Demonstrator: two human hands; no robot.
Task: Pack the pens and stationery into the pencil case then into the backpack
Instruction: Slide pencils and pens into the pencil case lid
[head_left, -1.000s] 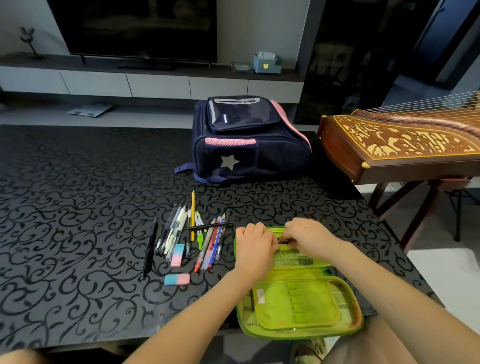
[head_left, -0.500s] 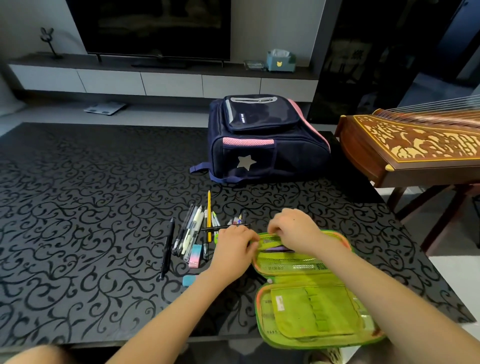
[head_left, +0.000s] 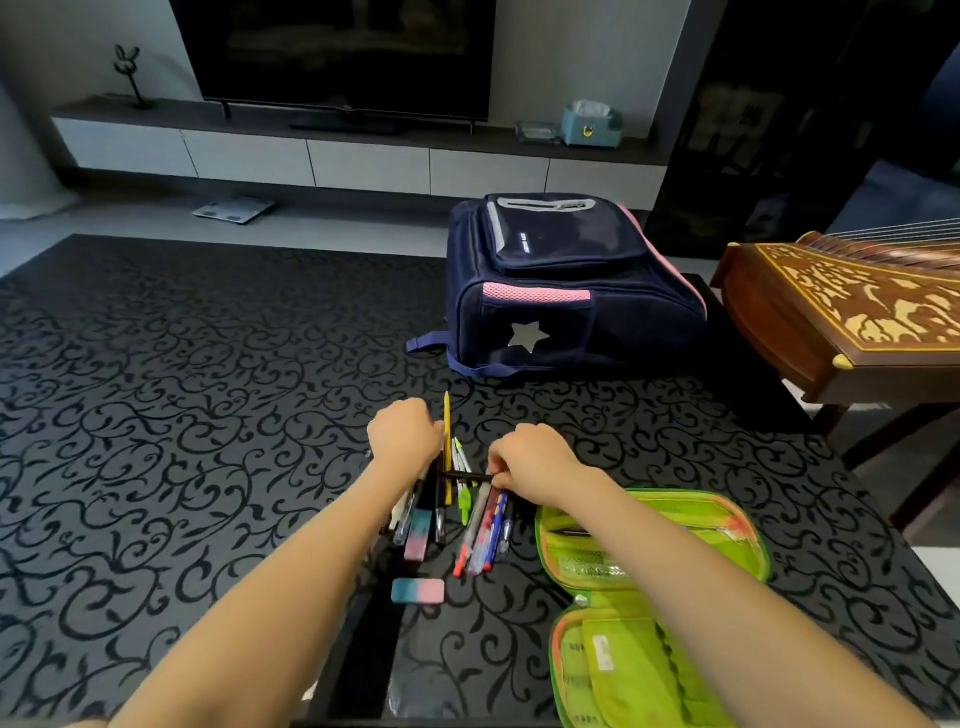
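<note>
Right grip (head_left: 535, 457) pinches the crosswise black pen (head_left: 465, 475), probably first because it overlies the others. Left grip (head_left: 405, 434) curls over the pens (head_left: 480, 527); hold not discernible. Open pencil case (head_left: 717, 512) lies just right of it, ready to receive.

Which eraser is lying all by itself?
The near eraser, lying crosswise, apart from the pens; the other eraser lies lengthwise among them.
</note>
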